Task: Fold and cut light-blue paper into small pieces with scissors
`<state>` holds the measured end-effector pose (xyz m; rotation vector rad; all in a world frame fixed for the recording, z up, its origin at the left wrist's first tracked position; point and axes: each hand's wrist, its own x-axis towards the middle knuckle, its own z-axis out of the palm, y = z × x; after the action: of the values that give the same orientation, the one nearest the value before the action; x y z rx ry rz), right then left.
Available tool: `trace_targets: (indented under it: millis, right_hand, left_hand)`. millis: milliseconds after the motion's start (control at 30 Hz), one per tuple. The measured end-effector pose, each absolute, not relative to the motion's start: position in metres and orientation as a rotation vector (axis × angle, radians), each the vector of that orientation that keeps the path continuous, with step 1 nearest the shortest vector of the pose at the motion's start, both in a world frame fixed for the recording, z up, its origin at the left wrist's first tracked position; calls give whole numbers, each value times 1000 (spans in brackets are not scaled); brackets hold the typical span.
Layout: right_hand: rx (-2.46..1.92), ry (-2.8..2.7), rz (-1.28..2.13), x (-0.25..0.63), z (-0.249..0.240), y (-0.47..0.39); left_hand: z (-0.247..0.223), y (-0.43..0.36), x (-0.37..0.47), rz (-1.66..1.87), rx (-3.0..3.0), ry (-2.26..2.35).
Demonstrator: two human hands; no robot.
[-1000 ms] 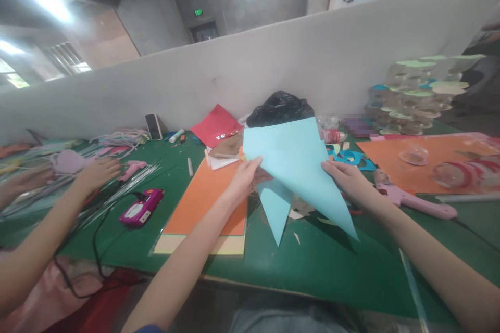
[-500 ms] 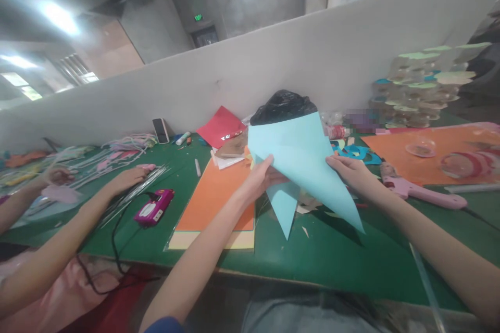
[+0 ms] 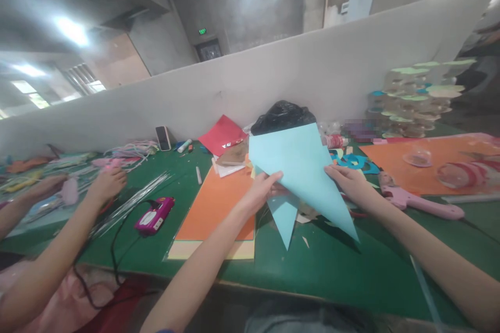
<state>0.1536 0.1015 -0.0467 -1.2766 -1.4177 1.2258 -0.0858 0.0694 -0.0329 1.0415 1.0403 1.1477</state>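
Note:
A sheet of light blue paper (image 3: 291,158) is held up over the green table, its lower part bent into two pointed corners. My left hand (image 3: 262,192) pinches its left side between thumb and fingers. At the right edge, my right hand (image 3: 346,179) grips the same sheet, fingers closed. Paper scraps (image 3: 305,242) lie beneath it. Left of the sheet is a stack of orange paper (image 3: 219,203) with cream sheets under it. A pink glue gun (image 3: 422,203) lies to the right of my right hand.
A co-worker's hands (image 3: 107,182) are busy at the left near a purple power box (image 3: 155,216) with a black cord and thin wires (image 3: 136,200). A black plastic bag (image 3: 283,116), red paper (image 3: 222,135) and phone (image 3: 163,138) stand toward the wall. Stacked clear cups (image 3: 414,99) are at right.
The camera view has tilted slightly upward. Both my hands keep hold of the blue paper, nearly unchanged. The co-worker's nearer hand has lifted away from the wires, moving left.

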Motion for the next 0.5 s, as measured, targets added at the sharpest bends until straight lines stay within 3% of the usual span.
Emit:
trace_targets:
  millis: [500]
  right_hand:
    - [-1310,-1480,1225,151,-45,99]
  left_hand:
    - [-38,70,-77,1315,977,1109]
